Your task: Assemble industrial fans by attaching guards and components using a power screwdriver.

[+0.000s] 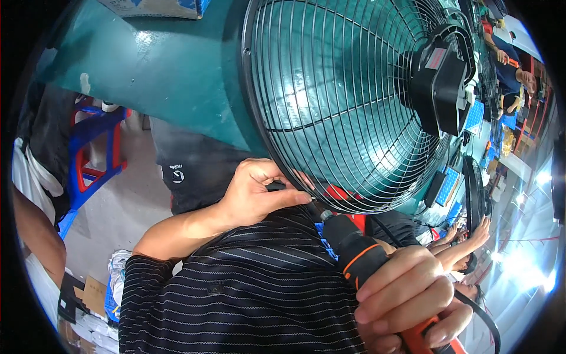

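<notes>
A black wire fan guard [348, 112] stands on the green table, with a black motor housing [439, 88] at its centre. My left hand [253, 192] is closed around the guard's near rim. Its thumb lies along the outside, and some fingertips show through the wires. In my right hand [413, 295] is a black and orange power screwdriver [359, 253]. Its nose points at the rim close to my left thumb. I cannot make out whether a screw sits at its tip.
The green tabletop [177, 76] carries a cardboard box [156, 7] at the far left. A blue and red stool [97, 147] stands on the floor at left. Other people work to the right, near another fan guard [474, 194] and blue trays [451, 186]. A cable [483, 315] runs beside my right hand.
</notes>
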`<act>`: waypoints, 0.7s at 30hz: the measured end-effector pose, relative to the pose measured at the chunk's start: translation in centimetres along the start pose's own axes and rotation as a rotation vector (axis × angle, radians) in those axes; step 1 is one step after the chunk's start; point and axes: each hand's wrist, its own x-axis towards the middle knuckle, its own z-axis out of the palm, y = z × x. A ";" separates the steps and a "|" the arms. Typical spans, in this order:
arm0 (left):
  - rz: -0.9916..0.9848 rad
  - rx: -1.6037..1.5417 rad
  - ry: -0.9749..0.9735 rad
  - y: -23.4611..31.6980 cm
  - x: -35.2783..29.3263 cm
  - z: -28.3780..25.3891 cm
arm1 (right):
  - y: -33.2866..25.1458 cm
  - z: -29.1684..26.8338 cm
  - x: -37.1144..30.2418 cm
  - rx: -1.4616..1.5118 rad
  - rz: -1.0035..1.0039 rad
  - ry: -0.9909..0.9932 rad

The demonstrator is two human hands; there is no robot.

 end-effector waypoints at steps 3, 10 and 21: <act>0.113 -0.065 0.074 -0.5 0.3 0.6 | 0.6 0.1 0.0 0.022 -0.036 0.013; 0.148 0.066 0.065 -0.6 0.8 0.4 | 0.8 -0.6 1.6 0.060 -0.001 -0.128; -0.025 0.243 -0.017 1.1 0.1 -0.7 | 2.9 -4.7 4.2 0.523 0.127 -0.626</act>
